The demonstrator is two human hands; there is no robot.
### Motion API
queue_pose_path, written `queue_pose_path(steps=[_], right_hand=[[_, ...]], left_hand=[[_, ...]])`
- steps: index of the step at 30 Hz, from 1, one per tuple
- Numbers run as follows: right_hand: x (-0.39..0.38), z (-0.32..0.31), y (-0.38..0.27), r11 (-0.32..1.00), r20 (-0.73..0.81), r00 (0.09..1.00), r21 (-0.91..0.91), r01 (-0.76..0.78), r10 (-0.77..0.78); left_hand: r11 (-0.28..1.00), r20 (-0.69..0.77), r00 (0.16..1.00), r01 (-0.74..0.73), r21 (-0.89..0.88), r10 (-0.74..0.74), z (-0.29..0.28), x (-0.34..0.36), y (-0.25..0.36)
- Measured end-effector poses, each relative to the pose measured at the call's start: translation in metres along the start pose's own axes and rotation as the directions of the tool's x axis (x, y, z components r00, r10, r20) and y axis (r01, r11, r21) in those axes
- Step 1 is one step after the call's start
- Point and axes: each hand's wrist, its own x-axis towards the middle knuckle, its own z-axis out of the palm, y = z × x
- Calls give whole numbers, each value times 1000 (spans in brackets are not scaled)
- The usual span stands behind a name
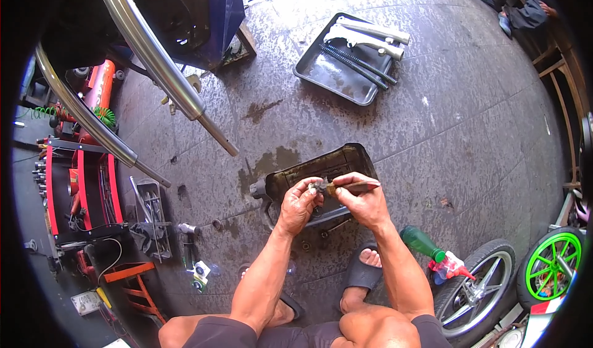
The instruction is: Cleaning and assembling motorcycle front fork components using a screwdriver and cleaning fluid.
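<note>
Paintbrush [364,187] sits clamped in the right hand [366,205], a small metal part [318,188] pinched in the left hand [296,208], both close together over the cut-open jerrycan [363,155]! Stained workshop floor [445,107] surrounds it; beyond it, a tray [327,73] carries two springs [353,67], two fork legs [372,29]. Right of it, two wheels [477,291]. Gripping hides the part's shape.

Grey floor [457,156], worn & mottled, w/ a dk damp-looking patch [272,161] nr ctr; light brightest twd the top, paler glare there. Red/blk tool rack [82,190] on L side, orange metal frame [130,272] below it. Brown wooden frame [556,79] along R edge.
</note>
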Motion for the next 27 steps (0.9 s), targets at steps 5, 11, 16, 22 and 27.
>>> queue_pose_path(steps=[5,11,16,22,27], right_hand=[[16,-8,46,808,-92,989,-588,43,-119],[21,4,54,941,-123,991,-337,2,-46],[28,7,42,899,-65,997,-437,14,-48],[26,-1,59,754,-141,955,-648,110,-260],[26,3,65,611,-35,987,-788,71,-160]], left_hand=[[982,-88,988,111,-154,-125,4,4,-2],[943,-358,908,290,163,-217,-14,18,0],[925,-417,884,318,210,-210,-8,39,5],[242,-264,908,191,951,324,-12,14,14],[-183,-251,948,286,941,193,-4,5,-1]])
